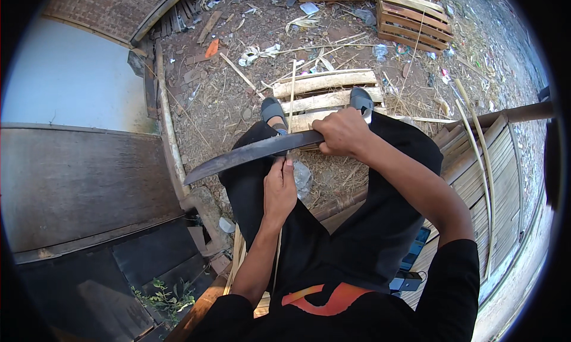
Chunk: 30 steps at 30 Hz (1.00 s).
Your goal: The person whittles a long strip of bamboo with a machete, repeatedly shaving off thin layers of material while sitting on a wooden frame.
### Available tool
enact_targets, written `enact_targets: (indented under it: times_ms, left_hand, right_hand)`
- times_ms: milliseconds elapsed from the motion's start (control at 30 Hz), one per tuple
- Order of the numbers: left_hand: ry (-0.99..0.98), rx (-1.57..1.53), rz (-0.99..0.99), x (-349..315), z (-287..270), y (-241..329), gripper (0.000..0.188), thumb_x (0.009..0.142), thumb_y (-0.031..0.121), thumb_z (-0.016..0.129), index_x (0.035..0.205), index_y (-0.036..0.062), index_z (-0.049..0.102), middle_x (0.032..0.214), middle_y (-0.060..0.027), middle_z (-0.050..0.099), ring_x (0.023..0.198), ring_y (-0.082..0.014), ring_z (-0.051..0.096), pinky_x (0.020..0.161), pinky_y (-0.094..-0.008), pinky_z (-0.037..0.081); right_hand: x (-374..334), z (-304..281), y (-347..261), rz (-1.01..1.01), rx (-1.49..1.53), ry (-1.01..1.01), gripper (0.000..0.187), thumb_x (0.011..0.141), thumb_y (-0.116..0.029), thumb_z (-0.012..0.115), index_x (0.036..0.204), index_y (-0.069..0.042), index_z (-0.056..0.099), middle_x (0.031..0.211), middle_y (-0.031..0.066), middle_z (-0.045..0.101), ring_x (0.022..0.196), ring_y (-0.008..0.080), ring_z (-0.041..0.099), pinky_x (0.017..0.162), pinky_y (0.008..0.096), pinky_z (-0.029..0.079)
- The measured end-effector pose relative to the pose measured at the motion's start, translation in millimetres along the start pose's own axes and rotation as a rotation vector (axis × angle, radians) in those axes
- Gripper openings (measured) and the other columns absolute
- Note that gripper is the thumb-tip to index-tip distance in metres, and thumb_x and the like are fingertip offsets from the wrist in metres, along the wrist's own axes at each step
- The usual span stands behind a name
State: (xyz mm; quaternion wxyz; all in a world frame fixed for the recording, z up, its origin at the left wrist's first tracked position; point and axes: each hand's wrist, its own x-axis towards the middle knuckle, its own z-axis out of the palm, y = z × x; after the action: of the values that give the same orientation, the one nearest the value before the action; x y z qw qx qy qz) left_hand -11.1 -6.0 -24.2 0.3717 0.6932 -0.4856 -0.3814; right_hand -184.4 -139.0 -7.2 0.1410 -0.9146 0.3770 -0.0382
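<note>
Steel, long and dark — the blade (250, 154) points to nine o'clock across your knees. Your left hand (279, 190) pinches a thin bamboo strip (291, 104) running to twelve o'clock; stiff but springy, so grip it close under the edge. Your right hand (342, 133) is clenched on the handle. Clear plastic wrapper (302, 178) lies below — no labels legible.
</note>
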Motion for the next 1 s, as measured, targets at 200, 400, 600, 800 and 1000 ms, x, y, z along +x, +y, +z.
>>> enact_targets:
  times_ms: [200, 400, 600, 800, 1000]
  left_hand:
    - [0.016, 0.006, -0.042, 6.1, -3.8, 13.4, 0.026, 0.106, 0.022, 0.043, 0.09, 0.0033, 0.053, 0.069, 0.0071, 0.036, 0.06, -0.0019, 0.032, 0.051, -0.0218, 0.028]
    - [0.037, -0.011, -0.02, 7.0, -6.7, 10.2, 0.026, 0.105, 0.022, 0.043, 0.09, 0.0027, 0.053, 0.068, 0.0067, 0.036, 0.06, -0.0021, 0.032, 0.051, -0.0224, 0.027]
    - [-0.001, 0.041, -0.039, -7.3, -8.6, 8.7, 0.026, 0.105, 0.021, 0.043, 0.095, 0.0017, 0.056, 0.065, 0.0061, 0.036, 0.059, -0.0028, 0.033, 0.051, -0.0238, 0.028]
    - [-0.024, 0.015, -0.044, -2.9, -9.7, 6.0, 0.027, 0.105, 0.022, 0.043, 0.092, 0.0016, 0.055, 0.065, 0.0053, 0.037, 0.059, -0.0035, 0.035, 0.051, -0.0244, 0.03]
    - [-0.05, -0.029, -0.048, -5.5, -5.6, 3.5, 0.03, 0.106, 0.024, 0.042, 0.087, 0.0034, 0.052, 0.066, 0.0053, 0.038, 0.059, -0.0034, 0.035, 0.052, -0.0236, 0.03]
  right_hand:
    - [14.1, 1.8, 24.8, 0.131, -0.025, 0.018, 0.023, 0.069, -0.028, 0.068, 0.082, -0.009, 0.068, 0.069, 0.014, 0.068, 0.067, 0.0323, 0.068, 0.062, 0.0433, 0.054]
    - [20.7, 9.8, 24.5, 0.119, -0.036, 0.102, 0.022, 0.067, -0.026, 0.069, 0.081, -0.009, 0.07, 0.066, 0.015, 0.067, 0.065, 0.0329, 0.068, 0.061, 0.0431, 0.054]
    - [23.9, -9.7, 76.5, 0.372, -0.025, 0.217, 0.023, 0.075, -0.025, 0.059, 0.078, -0.006, 0.071, 0.071, 0.0174, 0.067, 0.068, 0.035, 0.067, 0.066, 0.0458, 0.054]
    - [10.3, 5.0, 17.2, 0.053, 0.0, 0.092, 0.026, 0.073, -0.028, 0.063, 0.087, -0.007, 0.069, 0.068, 0.0161, 0.066, 0.067, 0.036, 0.067, 0.065, 0.0459, 0.053]
    - [32.1, -7.5, 77.8, 0.425, 0.092, 0.227, 0.024, 0.076, -0.027, 0.057, 0.083, -0.009, 0.072, 0.069, 0.0193, 0.066, 0.067, 0.0373, 0.066, 0.066, 0.0478, 0.054]
